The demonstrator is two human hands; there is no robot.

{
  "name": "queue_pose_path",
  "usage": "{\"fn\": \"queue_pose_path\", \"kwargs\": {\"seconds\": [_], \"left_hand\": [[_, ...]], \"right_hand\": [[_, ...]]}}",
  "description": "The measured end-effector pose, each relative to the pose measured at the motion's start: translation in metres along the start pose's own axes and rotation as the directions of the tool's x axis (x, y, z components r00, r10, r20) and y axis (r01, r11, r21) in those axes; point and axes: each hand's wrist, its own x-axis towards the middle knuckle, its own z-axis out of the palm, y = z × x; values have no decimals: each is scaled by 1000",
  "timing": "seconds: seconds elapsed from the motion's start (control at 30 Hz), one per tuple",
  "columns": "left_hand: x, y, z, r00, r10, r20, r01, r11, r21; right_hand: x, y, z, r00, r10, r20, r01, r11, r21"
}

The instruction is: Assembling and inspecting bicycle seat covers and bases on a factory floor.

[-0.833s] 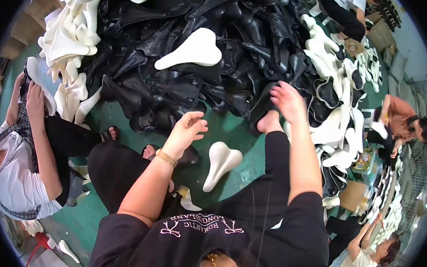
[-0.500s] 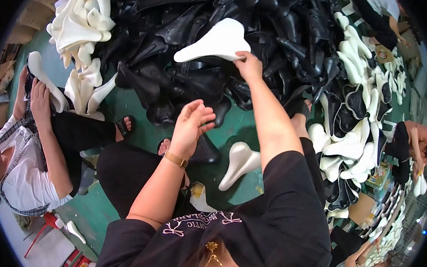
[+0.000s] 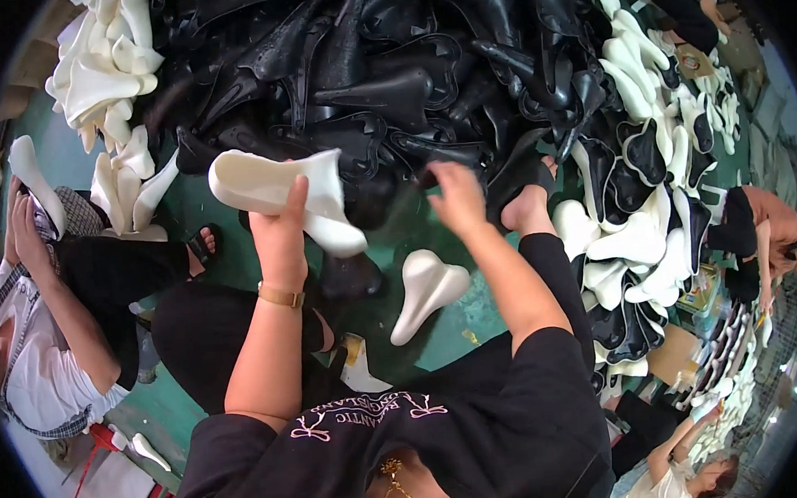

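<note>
My left hand (image 3: 279,238) is closed round a white bicycle saddle pad (image 3: 257,180), its thumb over the near side. The pad is tilted on its side above the green floor. My right hand (image 3: 459,200) is at the near edge of a heap of black saddle shells (image 3: 375,95). Its fingers are smeared by motion, and whether they grip a dark shell cannot be made out. Between my arms, a second white saddle pad (image 3: 428,288) lies on the floor. A black shell (image 3: 350,275) rests to its left, partly beneath the held pad.
White pads are piled at the far left (image 3: 101,80). On the right is a pile of white pads and black shells (image 3: 635,234). A co-worker (image 3: 51,316) sits at my left with a white pad in hand. Other people work at the right rim.
The white pad has passed from my right hand to my left and come nearer, leftward and turned. My right hand has dropped back toward the heap's near edge. The view has shifted slightly.
</note>
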Motion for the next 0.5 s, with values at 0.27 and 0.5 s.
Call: {"fn": "queue_pose_path", "kwargs": {"seconds": [0.27,0.5], "left_hand": [[-8,-20,0,986,-116,119,127,987,-97],[-24,5,13,924,-267,273,332,914,-232]], "right_hand": [[-24,87,5,893,403,201,-404,914,-36],[-29,20,-93,801,526,286,-513,357,780]]}}
